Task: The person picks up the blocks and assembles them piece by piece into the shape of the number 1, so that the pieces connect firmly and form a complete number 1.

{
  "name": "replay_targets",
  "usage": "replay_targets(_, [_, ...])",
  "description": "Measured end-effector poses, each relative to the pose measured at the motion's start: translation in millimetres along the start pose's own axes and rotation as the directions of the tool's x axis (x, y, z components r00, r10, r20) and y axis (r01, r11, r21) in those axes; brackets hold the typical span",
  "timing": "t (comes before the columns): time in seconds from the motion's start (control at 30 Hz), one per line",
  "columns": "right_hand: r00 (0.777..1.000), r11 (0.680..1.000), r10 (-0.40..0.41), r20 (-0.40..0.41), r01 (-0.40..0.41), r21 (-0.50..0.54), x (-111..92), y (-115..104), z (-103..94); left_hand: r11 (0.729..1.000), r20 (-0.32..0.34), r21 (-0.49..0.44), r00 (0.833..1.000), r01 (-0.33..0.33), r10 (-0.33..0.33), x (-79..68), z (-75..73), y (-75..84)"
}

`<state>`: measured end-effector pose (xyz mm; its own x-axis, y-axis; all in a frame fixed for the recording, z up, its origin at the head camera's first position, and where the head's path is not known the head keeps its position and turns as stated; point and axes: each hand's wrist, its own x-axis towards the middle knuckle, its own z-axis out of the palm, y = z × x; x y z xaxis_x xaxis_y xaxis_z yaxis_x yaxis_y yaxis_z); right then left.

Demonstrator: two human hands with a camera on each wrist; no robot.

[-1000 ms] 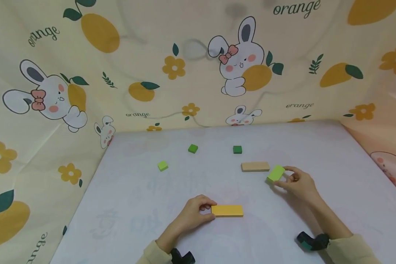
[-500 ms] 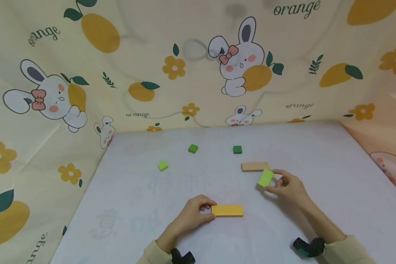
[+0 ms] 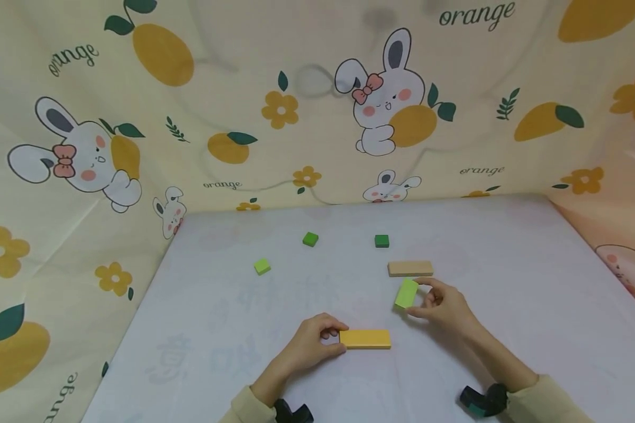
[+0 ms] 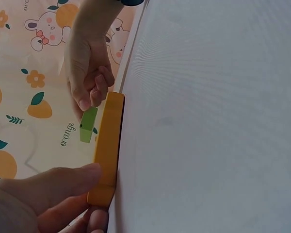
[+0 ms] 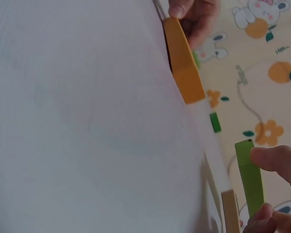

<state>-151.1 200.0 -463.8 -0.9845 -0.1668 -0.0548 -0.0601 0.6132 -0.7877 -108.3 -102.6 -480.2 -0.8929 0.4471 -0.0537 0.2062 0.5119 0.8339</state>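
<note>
My left hand (image 3: pixel 311 341) pinches the left end of a long yellow block (image 3: pixel 366 339) lying flat on the white table; in the left wrist view the thumb presses along the side of this yellow block (image 4: pixel 109 145). Beyond it to the right, my right hand (image 3: pixel 444 306) holds a light green rectangular block (image 3: pixel 405 294) by its ends between thumb and fingers, tilted and raised over the table. The right wrist view shows the same green block (image 5: pixel 251 182) off the table surface. Just behind the green block lies a plain wooden block (image 3: pixel 410 269).
Three small green blocks lie farther back: a light one (image 3: pixel 262 267) at left, a mid-green one (image 3: pixel 310 239), and a dark one (image 3: pixel 381 241). A patterned cloth (image 3: pixel 275 64) hangs behind and beside the white table (image 3: pixel 217 329).
My right hand has carried the light green block left and nearer, from the wooden block's right end to in front of it. The left hand and yellow block have stayed put.
</note>
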Motion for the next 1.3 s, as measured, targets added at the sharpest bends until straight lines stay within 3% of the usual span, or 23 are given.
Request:
replay_targets(0.77, [0.990,0.994,-0.093,0.102,0.087,0.063,-1,-8,26.7,0.999,0.026,0.003,0.999,0.037,-0.037,1.2,3.7,2.2])
replay_targets(1.0, [0.987,0.995,-0.088,0.135,0.082,0.052,4,-12,32.4,0.999,0.022,0.006,0.999,0.043,-0.043,2.2,4.4,3.7])
replay_targets(1.3, [0.968,0.988,-0.139,0.207,0.122,0.091,10,-17,39.7,1.000,0.010,0.014,1.000,0.027,-0.027,1.8,0.4,2.6])
